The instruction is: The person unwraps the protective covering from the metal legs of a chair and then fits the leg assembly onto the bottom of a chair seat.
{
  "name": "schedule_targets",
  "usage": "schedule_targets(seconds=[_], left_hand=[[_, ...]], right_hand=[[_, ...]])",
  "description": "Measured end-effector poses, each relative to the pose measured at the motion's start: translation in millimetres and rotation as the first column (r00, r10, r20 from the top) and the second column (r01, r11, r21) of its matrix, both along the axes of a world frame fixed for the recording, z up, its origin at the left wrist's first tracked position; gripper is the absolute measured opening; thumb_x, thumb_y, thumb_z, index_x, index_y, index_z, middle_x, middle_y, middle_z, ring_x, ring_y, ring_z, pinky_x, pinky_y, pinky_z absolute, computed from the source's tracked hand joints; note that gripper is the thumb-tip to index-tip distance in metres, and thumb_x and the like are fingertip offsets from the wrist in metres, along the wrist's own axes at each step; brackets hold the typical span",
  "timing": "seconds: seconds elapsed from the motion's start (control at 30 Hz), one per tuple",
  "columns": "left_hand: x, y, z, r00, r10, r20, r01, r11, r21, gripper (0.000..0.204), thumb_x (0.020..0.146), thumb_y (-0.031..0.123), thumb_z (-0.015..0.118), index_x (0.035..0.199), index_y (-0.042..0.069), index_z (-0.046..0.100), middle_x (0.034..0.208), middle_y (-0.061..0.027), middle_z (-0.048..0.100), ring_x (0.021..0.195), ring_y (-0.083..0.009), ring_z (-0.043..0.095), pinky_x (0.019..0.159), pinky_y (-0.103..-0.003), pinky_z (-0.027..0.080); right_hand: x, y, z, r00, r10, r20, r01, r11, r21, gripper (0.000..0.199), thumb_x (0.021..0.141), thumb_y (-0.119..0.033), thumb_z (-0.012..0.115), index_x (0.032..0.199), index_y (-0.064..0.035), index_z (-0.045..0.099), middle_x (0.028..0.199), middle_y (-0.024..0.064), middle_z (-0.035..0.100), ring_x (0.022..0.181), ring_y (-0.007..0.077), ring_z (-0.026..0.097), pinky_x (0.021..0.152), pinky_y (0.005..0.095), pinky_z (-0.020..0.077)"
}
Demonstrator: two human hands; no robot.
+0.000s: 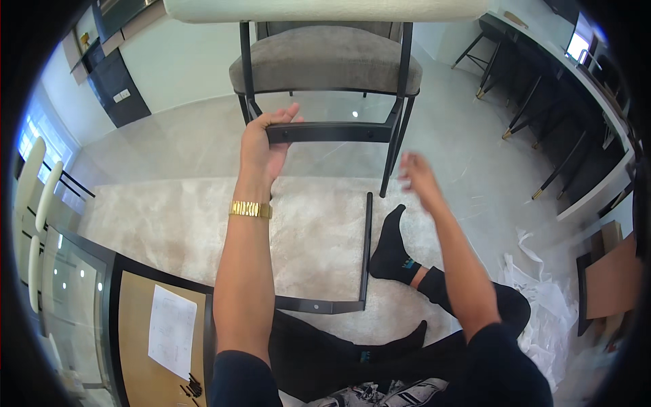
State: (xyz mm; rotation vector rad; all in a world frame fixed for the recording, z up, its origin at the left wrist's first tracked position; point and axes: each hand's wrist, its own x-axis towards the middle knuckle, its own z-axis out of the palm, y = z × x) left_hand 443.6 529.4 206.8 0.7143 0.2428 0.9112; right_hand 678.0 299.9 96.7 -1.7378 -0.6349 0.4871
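A black metal chair frame [329, 132] with a flat crossbar stands in front of me, under a cream padded part [325, 9]. My left hand [266, 146] grips the crossbar's left end, its palm against the metal and its fingers passing behind. A gold watch [250, 209] is on that wrist. My right hand [419, 178] hovers in the air to the right of the frame, its slightly bent, somewhat blurred fingers apart and holding nothing. On the rug beside my feet lies another black metal frame piece [367, 251], bent at a corner and partly hidden by my left forearm.
A grey upholstered chair [325, 61] stands behind the frame. At lower left, a table [132, 325] carries a paper sheet [171, 330] and several black screws [194, 385]. White plastic wrapping [542, 305] lies at right, near a brown panel [610, 278]. Bar stools [525, 102] line the counter.
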Motion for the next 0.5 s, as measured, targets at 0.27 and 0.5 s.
schedule_targets(seconds=[0.27, 0.5], left_hand=[[-15, 10, -15, 0.966, -0.156, -0.207, 0.177, 0.981, 0.084, 0.023, 0.096, 0.024, 0.064, 0.106, 0.005, 0.058, 0.113, -0.0173, 0.064, 0.107, -0.0315, 0.064, 0.103, -0.052, 0.049], [-37, 7, 0, 0.952, -0.046, -0.302, 0.054, 0.998, 0.017, 0.044, 0.098, 0.027, 0.063, 0.129, -0.002, 0.052, 0.123, -0.0213, 0.062, 0.109, -0.0304, 0.064, 0.099, -0.048, 0.052]], right_hand=[[-174, -137, -116, 0.871, 0.486, -0.072, -0.491, 0.862, -0.126, 0.068, 0.087, -0.031, 0.078, 0.142, -0.0041, 0.049, 0.136, 0.0136, 0.056, 0.120, 0.0251, 0.056, 0.097, 0.0374, 0.0475], [-221, -114, -111, 0.730, 0.680, 0.066, -0.669, 0.731, -0.133, 0.069, 0.081, -0.028, 0.082, 0.138, -0.0052, 0.052, 0.130, 0.0150, 0.061, 0.124, 0.0276, 0.057, 0.103, 0.0388, 0.0445]])
